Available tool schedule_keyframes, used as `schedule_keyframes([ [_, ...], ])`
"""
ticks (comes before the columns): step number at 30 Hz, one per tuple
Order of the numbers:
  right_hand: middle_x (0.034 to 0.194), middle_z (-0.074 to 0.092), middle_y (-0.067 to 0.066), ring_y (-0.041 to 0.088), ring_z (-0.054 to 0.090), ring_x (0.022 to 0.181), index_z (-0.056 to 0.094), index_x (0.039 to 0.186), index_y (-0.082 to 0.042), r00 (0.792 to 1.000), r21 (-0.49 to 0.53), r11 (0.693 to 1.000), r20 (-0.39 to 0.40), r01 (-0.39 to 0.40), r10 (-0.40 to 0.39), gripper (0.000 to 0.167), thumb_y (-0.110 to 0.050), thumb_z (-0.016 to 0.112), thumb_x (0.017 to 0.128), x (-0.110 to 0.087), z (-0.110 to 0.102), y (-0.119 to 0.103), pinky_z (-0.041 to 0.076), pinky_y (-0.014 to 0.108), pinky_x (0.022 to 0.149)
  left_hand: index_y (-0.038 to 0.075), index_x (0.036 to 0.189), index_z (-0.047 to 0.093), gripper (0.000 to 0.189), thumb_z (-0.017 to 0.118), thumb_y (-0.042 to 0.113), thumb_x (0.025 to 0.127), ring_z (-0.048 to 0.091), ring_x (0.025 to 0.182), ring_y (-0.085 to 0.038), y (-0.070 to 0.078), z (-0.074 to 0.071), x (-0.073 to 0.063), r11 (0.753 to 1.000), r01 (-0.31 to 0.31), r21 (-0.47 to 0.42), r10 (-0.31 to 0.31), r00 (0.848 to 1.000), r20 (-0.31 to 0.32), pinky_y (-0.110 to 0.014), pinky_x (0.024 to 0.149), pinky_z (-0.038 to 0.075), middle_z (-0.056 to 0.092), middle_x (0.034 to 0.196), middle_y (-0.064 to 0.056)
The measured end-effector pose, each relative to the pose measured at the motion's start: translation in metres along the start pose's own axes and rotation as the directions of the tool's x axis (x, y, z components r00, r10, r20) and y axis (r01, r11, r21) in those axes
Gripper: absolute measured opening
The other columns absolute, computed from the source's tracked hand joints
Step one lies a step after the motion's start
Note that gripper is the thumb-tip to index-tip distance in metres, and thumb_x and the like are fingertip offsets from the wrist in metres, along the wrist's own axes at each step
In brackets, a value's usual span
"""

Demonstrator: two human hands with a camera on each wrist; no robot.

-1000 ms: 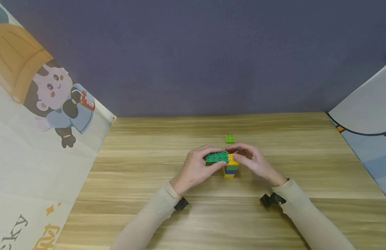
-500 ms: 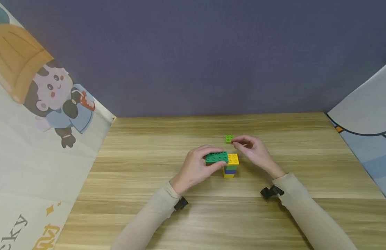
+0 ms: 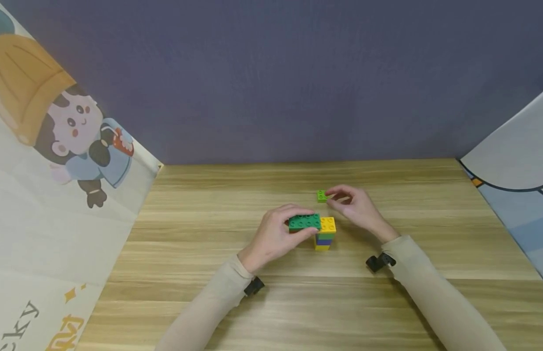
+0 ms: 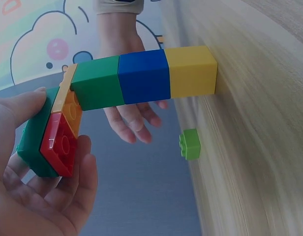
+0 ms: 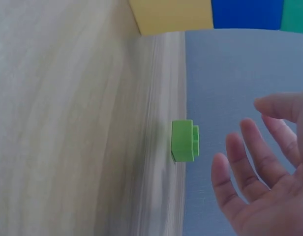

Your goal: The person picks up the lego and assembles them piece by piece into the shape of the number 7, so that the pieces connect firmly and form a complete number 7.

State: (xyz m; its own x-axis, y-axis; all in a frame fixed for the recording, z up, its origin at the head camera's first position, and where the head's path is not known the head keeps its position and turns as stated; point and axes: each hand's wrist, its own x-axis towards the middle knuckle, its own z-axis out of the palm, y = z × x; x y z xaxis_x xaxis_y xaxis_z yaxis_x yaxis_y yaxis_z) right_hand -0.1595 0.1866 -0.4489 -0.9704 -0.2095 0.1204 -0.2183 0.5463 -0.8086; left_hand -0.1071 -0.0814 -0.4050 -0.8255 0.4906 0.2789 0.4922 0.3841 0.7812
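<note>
A tower of toy building bricks stands on the table: yellow [image 4: 192, 73] at the bottom, then blue [image 4: 144, 77], green [image 4: 98, 83] and a thin orange-yellow brick [image 3: 328, 224]. From its top a dark green brick [image 3: 303, 223] juts out to the left, with a red brick [image 4: 52, 140] beneath the overhang. My left hand [image 3: 271, 236] grips the dark green brick between thumb and fingers. Behind the tower sits a small lime green brick [image 5: 183, 141], studs up. Beside and above it is my right hand [image 3: 358, 208], fingers loosely bent and apart from the brick, holding nothing.
The wooden table [image 3: 188, 292] reaches back to a dark blue-grey panel [image 3: 271, 83]. A printed cloth [image 3: 43, 219] with a cartoon figure borders the left side, and another printed cloth [image 3: 517, 146] the right.
My right hand has left the top of the tower and moved back beside the lime green brick. My left hand keeps its grip on the dark green brick; the tower stays put.
</note>
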Motion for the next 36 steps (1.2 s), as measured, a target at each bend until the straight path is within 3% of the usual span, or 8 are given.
schedule_keyframes([
  [4, 0.126, 0.076, 0.017, 0.034, 0.073, 0.110, 0.073, 0.128, -0.002, 1.000, -0.020, 1.000, 0.007, 0.006, -0.005, 0.031, -0.013, 0.074, 0.100, 0.003, 0.002, 0.000, 0.063, 0.050, 0.093, 0.018, 0.127, 0.078, 0.037, 0.086, 0.029, 0.092, 0.072, 0.102, -0.011, 0.000, 0.000, 0.000, 1.000, -0.006, 0.004, 0.006, 1.000, -0.003, -0.023, 0.078, 0.058, 0.078, 0.124, 0.000],
  [9, 0.132, 0.073, 0.018, 0.037, 0.069, 0.118, 0.070, 0.132, -0.002, 1.000, -0.025, 0.999, 0.001, 0.026, -0.026, 0.034, -0.011, 0.074, 0.099, 0.007, 0.001, 0.002, 0.061, 0.057, 0.095, 0.018, 0.127, 0.078, 0.037, 0.086, 0.029, 0.092, 0.072, 0.101, -0.011, 0.001, 0.000, 0.000, 1.000, -0.004, -0.001, 0.004, 1.000, -0.004, -0.023, 0.077, 0.059, 0.078, 0.124, 0.000],
  [22, 0.142, 0.067, 0.020, 0.043, 0.066, 0.125, 0.065, 0.140, -0.003, 0.998, -0.035, 0.998, 0.037, -0.049, 0.050, 0.043, -0.010, 0.074, 0.099, 0.018, 0.001, 0.019, 0.056, 0.060, 0.104, 0.018, 0.127, 0.078, 0.038, 0.087, 0.029, 0.092, 0.072, 0.106, -0.012, -0.001, 0.002, 0.002, 1.000, 0.006, -0.005, -0.006, 1.000, -0.010, -0.023, 0.083, 0.058, 0.078, 0.125, 0.001],
  [36, 0.141, 0.067, 0.022, 0.038, 0.070, 0.115, 0.061, 0.146, -0.008, 0.985, -0.082, 0.986, 0.079, -0.147, 0.154, 0.051, -0.017, 0.074, 0.098, 0.024, 0.005, 0.022, 0.060, 0.054, 0.097, 0.019, 0.127, 0.078, 0.038, 0.087, 0.029, 0.091, 0.072, 0.108, -0.012, -0.001, 0.003, 0.001, 1.000, 0.012, -0.015, -0.012, 1.000, -0.014, -0.024, 0.085, 0.059, 0.078, 0.125, 0.002],
])
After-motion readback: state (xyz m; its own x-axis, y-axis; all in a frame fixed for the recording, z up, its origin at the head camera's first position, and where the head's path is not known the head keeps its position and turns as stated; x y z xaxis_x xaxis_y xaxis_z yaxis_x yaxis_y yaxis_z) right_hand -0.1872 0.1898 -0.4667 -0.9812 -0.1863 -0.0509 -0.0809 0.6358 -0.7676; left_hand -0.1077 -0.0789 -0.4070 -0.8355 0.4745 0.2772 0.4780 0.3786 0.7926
